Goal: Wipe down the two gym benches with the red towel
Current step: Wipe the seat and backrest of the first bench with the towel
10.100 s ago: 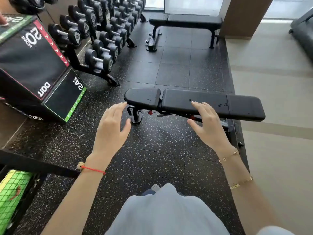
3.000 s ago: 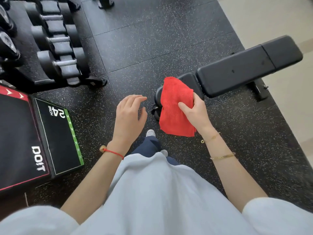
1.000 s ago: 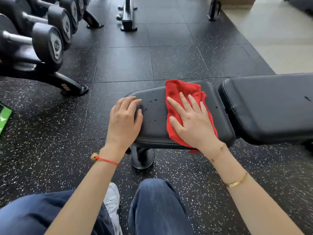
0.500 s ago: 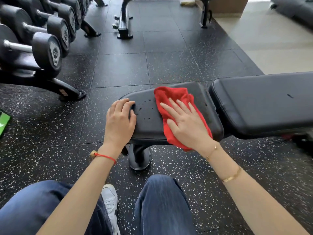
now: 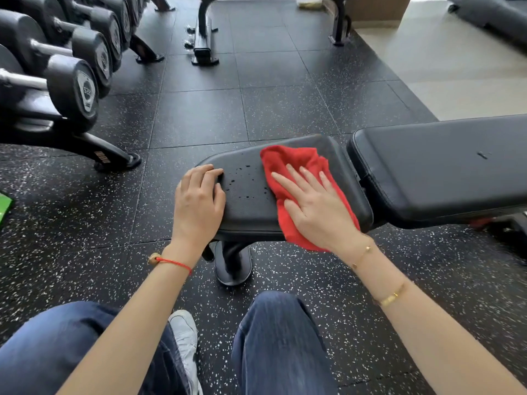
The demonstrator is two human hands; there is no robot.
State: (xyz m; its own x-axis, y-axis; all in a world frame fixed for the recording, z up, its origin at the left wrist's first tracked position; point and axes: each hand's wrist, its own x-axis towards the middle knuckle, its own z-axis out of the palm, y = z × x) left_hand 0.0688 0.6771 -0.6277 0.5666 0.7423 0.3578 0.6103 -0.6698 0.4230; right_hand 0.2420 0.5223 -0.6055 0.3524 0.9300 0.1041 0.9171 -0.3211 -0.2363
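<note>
While droplets dot the bench seat (image 5: pixel 251 195), the crumpled red towel (image 5: pixel 296 163) lies there.

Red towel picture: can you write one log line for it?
right hand: pressing red towel | left hand: resting on seat pad | droplets: remain

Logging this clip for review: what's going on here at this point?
A person crouches at the near bench. Their right hand presses the red towel flat on the seat pad, while the left hand rests on the pad's end. Dark droplets still dot the pad between the hands. The second bench stands farther back, untouched for now.
</note>
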